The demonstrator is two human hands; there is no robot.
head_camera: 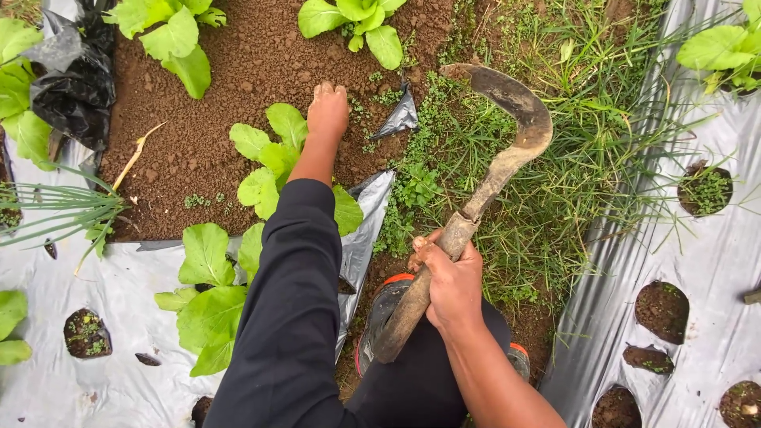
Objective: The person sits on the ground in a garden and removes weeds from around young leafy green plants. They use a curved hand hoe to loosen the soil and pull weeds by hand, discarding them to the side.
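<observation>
Left arm stretched forward in a dark sleeve, the left hand [327, 108] pressed palm-down onto the brown soil [238, 71], fingers seemingly digging in, though whether they grip anything I cannot tell; right hand [450, 281] clenched around the wooden handle of a sickle [491, 170]; silver plastic mulch [713, 254] flanks a weedy grass strip [547, 198], leafy green seedlings [273, 162] beside the left forearm; the sickle's long axis runs up and right from the knees, its rusty blade hooking back leftward over the grass.
</observation>
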